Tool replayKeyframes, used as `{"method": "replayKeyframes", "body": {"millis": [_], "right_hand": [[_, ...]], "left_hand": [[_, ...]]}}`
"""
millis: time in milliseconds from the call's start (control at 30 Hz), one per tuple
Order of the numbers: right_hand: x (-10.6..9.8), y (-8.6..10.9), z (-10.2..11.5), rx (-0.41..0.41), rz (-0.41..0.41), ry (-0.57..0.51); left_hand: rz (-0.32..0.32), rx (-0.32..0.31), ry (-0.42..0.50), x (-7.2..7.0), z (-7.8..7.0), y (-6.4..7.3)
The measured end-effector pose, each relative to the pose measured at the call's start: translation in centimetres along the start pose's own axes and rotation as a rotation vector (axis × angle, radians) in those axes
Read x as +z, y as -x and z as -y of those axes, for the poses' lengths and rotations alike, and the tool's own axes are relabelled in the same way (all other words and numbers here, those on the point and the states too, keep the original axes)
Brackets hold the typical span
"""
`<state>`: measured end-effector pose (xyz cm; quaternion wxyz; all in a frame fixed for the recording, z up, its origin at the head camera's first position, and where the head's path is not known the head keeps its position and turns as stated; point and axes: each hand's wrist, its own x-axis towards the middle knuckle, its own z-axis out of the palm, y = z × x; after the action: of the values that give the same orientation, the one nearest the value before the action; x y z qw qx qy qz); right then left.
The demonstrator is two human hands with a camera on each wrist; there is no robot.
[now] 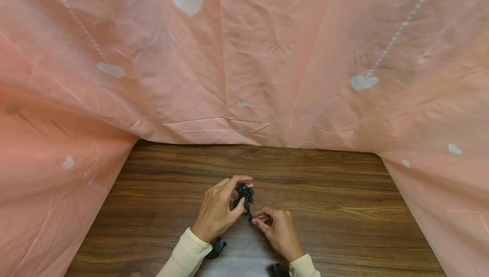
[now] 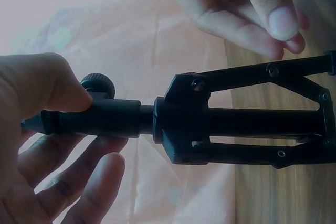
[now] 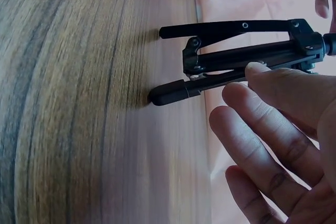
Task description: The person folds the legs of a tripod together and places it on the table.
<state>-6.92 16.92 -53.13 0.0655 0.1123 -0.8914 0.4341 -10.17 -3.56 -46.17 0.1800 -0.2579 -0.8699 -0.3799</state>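
Note:
A small black tripod [image 2: 236,121] with folding legs and a side knob [image 2: 98,83] hangs above the table. My left hand [image 1: 217,211] grips its upper column between thumb and fingers, as the left wrist view shows. Close to one leg [image 3: 226,80] is my right hand [image 1: 280,230], fingers loosely bent. In the right wrist view its thumb overlaps that leg, while the left wrist view shows a narrow gap above a leg, so contact is unclear. One leg ends in a rounded foot [image 3: 168,93]. In the head view my left hand partly hides the tripod.
The wooden table [image 1: 344,200] lies beneath both hands. A pink curtain with white hearts [image 1: 259,56] hangs at the back and both sides. Dark wrist devices, one at the left wrist [image 1: 216,248] and one at the right wrist [image 1: 280,270], sit by the cream sleeves.

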Motion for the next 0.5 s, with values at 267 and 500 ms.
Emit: {"method": "replayKeyframes", "body": {"millis": [267, 500], "right_hand": [[0.21, -0.08, -0.13, 0.0, 0.001, 0.006], [0.4, -0.18, -0.32, 0.001, -0.002, 0.003]], "left_hand": [[0.004, -0.002, 0.018, 0.11, 0.2, -0.06], [-0.012, -0.002, 0.056, 0.51, 0.51, -0.09]]}}
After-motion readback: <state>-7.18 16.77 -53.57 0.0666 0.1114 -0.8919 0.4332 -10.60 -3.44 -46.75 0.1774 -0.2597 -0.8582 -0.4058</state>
